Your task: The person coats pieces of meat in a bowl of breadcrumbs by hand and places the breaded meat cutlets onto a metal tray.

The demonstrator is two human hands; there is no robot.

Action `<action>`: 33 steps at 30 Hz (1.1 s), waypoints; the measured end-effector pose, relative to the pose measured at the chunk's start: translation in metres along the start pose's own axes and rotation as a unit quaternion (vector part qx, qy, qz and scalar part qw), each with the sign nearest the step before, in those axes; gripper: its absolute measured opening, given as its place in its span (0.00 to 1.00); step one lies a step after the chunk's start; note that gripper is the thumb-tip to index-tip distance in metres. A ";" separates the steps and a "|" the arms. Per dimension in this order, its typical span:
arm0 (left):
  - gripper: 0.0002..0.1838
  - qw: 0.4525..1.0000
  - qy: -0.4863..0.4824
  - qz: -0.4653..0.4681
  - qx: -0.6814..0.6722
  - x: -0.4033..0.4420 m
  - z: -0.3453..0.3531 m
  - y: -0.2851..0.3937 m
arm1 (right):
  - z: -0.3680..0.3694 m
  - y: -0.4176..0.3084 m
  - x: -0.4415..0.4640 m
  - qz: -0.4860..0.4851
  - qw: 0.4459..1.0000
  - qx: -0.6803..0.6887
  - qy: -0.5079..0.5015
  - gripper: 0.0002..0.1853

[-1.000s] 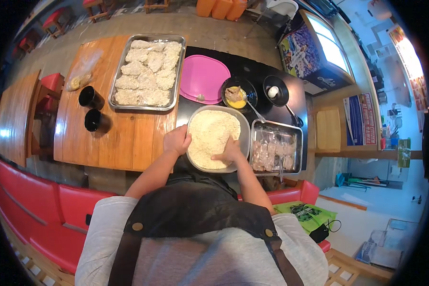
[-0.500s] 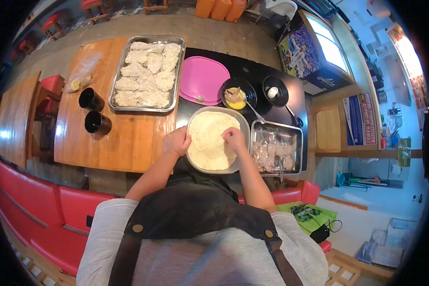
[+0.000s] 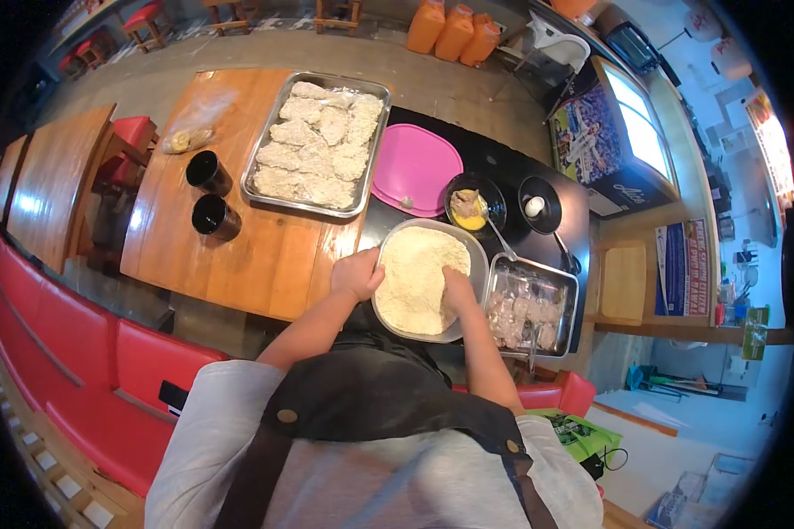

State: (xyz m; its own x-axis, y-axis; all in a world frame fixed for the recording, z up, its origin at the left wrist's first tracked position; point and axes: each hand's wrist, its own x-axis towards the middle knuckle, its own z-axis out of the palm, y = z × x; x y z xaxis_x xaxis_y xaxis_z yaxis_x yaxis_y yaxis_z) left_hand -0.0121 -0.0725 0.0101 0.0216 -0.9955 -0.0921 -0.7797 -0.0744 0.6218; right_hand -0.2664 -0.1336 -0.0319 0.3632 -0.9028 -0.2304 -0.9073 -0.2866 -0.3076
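A round-cornered tub of pale crumbs stands at the near table edge. Its left rim is gripped by my left hand. My right hand is in the crumbs at the tub's right side, fingertips sunk out of sight. Right of the tub, a metal tray holds raw meat pieces and a utensil. Behind the tub, a black bowl contains yellow egg, a piece of meat and a spoon. Coated pieces fill a large metal tray at the back left.
A pink lid lies between the large tray and the bowl. Two black cups and a plastic bag are on the wooden table. A black pan holds an egg. Red seats run along the near left.
The view has turned, shifting the scene rightward. My right hand rose from the crumbs with its fingers pinched, then went back down into them. My left hand stayed on the rim.
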 end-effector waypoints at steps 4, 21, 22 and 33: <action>0.15 1.000 -0.001 -0.010 0.005 0.000 -0.005 0.003 | -0.034 -0.013 -0.012 -0.009 0.996 0.069 -0.050 0.26; 0.13 0.997 0.065 0.036 -0.027 0.001 0.012 -0.006 | -0.011 -0.045 0.007 0.099 0.873 0.477 -0.007 0.04; 0.13 0.998 0.058 0.025 -0.020 0.000 0.010 -0.005 | -0.015 -0.044 0.008 0.104 0.872 0.479 -0.006 0.04; 0.14 1.000 0.025 0.008 -0.007 0.001 0.005 0.000 | -0.006 -0.032 -0.042 0.108 0.992 0.063 -0.023 0.49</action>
State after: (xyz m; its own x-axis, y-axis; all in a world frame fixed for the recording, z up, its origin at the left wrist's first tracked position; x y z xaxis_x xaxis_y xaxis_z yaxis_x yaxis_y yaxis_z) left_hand -0.0152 -0.0733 0.0067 0.0404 -0.9982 -0.0440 -0.7717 -0.0591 0.6332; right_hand -0.2541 -0.0881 -0.0066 0.1746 -0.9222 -0.3450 -0.9329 -0.0428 -0.3577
